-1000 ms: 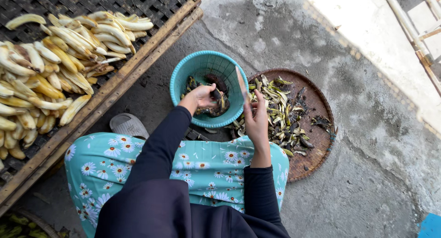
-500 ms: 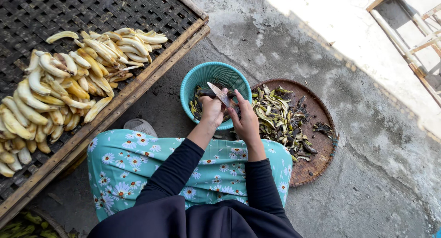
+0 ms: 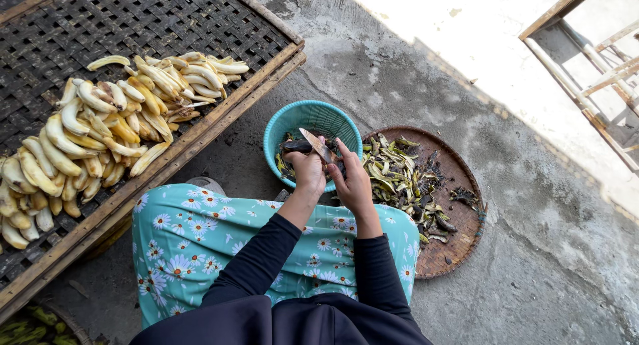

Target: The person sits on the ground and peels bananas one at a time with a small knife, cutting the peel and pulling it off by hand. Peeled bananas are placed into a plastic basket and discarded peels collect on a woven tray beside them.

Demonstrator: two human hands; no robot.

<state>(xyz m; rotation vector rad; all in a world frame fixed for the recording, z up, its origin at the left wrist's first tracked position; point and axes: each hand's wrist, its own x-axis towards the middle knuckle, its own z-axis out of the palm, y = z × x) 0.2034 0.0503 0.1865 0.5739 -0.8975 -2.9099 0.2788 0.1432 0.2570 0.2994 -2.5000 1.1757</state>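
Many peeled bananas (image 3: 100, 142) lie in a pale yellow heap on the woven drying rack (image 3: 166, 25), well to the left of the turquoise basket (image 3: 293, 119); a few green unpeeled ones (image 3: 36, 318) show at the bottom corner, further left and lower; the rack has much bare mesh above the heap. Just in front of the basket, over its near rim, the two hands work close together; the left hand (image 3: 307, 173) is closed around a dark banana (image 3: 299, 146), whose end sticks out over the basket; the right hand (image 3: 353, 182) is closed on the handle of a knife (image 3: 316, 144), and the blade points up and to the left, across the fruit. Inside the basket some dark bananas are visible, but I cannot tell how many. To the right of the basket, touching it, a round woven tray (image 3: 459, 245) carries a pile of peels (image 3: 396, 178), green and blackened. Judging from the big heap and the many peels, a large part of the peeling seems done; the fruit in the basket and the green ones are left.
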